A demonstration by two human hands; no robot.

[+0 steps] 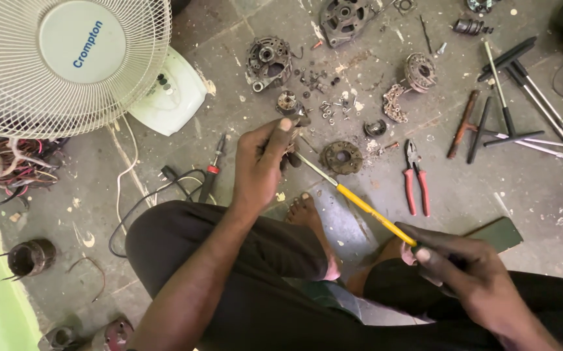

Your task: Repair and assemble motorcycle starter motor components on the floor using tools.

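My left hand is closed around a small dark metal motor part that sticks out above my fingers, just over the concrete floor. In my right hand, at the lower right, I grip the handle of a long yellow screwdriver. Its metal shaft runs up and left, and the tip meets the part under my left fingers. A round rusty disc lies just right of the tip. Below the tool are my bare foot and my knees in dark trousers.
A white table fan stands at the upper left, with tangled wires beside it. Red-handled pliers, T-handle wrenches, motor housings, loose screws and a small red-tipped screwdriver litter the floor.
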